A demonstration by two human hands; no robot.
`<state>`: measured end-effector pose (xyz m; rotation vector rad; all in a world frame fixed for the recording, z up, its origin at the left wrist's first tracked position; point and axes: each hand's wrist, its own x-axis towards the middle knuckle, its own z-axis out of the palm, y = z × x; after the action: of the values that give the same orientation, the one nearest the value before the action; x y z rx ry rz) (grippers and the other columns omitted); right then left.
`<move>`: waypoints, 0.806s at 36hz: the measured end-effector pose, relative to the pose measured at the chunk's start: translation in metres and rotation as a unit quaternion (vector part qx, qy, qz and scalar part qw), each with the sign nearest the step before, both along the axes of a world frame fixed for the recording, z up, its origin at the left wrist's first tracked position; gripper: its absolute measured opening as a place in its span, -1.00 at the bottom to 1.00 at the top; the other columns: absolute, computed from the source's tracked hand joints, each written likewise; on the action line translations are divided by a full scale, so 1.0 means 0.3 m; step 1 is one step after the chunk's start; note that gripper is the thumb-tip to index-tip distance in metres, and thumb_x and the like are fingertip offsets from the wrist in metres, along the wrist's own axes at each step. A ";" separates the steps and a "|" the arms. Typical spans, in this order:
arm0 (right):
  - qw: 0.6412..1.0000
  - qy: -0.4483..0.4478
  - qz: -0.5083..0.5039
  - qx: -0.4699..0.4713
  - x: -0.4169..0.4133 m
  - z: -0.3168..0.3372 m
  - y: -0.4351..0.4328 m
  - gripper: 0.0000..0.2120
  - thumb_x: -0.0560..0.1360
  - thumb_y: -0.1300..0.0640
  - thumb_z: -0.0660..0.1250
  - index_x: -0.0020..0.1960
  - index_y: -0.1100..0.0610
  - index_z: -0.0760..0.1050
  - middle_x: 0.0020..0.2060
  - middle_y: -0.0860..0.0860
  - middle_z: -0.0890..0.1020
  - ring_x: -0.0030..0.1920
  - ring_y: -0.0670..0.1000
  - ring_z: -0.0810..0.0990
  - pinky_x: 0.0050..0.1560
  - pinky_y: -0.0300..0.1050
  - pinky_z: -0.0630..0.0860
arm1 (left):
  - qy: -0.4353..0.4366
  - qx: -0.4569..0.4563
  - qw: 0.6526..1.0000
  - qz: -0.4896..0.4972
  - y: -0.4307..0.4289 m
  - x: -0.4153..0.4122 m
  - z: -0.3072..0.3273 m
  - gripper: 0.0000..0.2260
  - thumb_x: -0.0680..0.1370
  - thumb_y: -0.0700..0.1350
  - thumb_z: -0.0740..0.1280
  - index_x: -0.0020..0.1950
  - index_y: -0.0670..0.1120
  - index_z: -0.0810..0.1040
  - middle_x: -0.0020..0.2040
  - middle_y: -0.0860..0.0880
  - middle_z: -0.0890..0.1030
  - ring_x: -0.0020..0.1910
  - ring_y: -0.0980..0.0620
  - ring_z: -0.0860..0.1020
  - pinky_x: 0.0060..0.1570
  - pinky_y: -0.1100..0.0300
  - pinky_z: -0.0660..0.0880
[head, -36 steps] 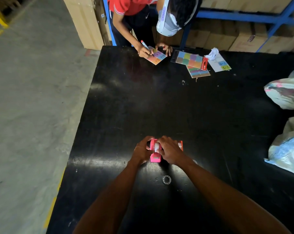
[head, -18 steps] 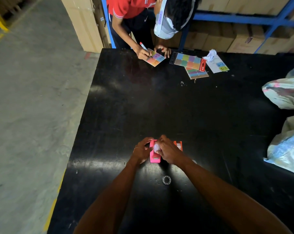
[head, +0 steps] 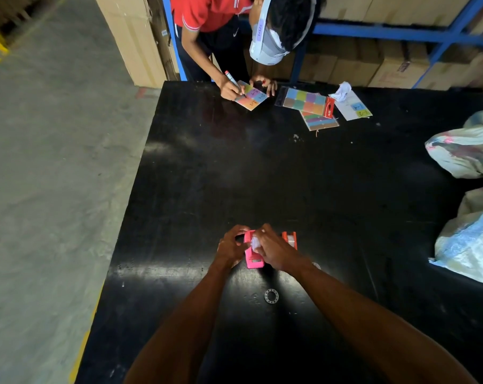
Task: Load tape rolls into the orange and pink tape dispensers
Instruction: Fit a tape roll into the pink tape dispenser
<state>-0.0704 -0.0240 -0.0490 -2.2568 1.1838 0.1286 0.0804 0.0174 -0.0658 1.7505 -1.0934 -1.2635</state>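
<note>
- The pink dispenser [head: 253,257] stands on the near middle of the bench [head: 262,176], its cutter end towards the wearer.
- The right hand [head: 273,252] lies over the dispenser's top, fingers closed on a pale tape roll [head: 254,243] and pressing it down into the pink body. I judge the roll is being seated, not yet settled, since the fingers hide the hub.
- The left hand [head: 230,249] is curled against the dispenser's left side, thumb and fingers clamped on it to steady it.
- The orange dispenser [head: 290,239] stands just right of the pink one, partly hidden behind the right hand. A pale roll seems to sit inside it, so that half of the task looks done; I cannot be sure from this angle.
- What is left, by my judgement: push the roll home in the pink dispenser and draw the tape end to the cutter.
- A small ring [head: 271,296] lies loose on the bench nearer the wearer, between the forearms; whether it is a spare hub or an empty core I cannot tell.
- A clear bit [head: 316,265] shows just right of the right wrist, too hidden to name.
- At the far edge another person [head: 223,12] writes on a coloured card [head: 251,98], with sticker sheets [head: 307,102] to the right.
- Bags [head: 467,151] lie at the bench's right edge.
</note>
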 end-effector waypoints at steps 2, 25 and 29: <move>1.000 0.003 0.003 -0.001 0.003 0.000 -0.003 -0.74 0.61 0.20 0.27 0.28 0.22 0.40 0.32 0.16 0.35 0.15 0.14 0.59 0.23 0.01 0.50 | -0.002 0.001 1.000 0.003 0.001 -0.001 0.002 -0.66 0.47 -0.43 0.37 0.24 -0.31 0.51 0.21 -0.26 0.61 0.21 -0.11 0.56 0.22 0.07 0.49; 0.999 0.043 0.000 -0.007 0.035 -0.008 -0.002 -0.81 0.58 0.24 0.28 0.19 0.22 0.45 0.30 0.19 0.35 -0.09 0.14 0.66 -0.02 -0.09 0.48 | -0.018 0.025 0.999 -0.032 -0.013 0.023 0.039 -0.65 0.47 -0.44 0.35 0.25 -0.30 0.53 0.20 -0.24 0.62 0.15 -0.04 0.57 0.22 0.12 0.50; 0.997 0.069 0.017 -0.015 0.053 -0.005 -0.007 -0.80 0.57 0.26 0.32 0.20 0.22 0.46 0.28 0.21 0.38 -0.06 0.15 0.66 -0.10 -0.12 0.41 | -0.017 0.024 0.999 -0.034 -0.013 0.023 0.038 -0.64 0.47 -0.44 0.35 0.26 -0.27 0.53 0.23 -0.22 0.61 0.25 -0.13 0.57 0.31 0.00 0.50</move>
<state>-0.0546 -0.0261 -0.0507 -2.3270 1.2249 0.2847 0.0872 0.0135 -0.0545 1.7911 -1.1592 -1.3155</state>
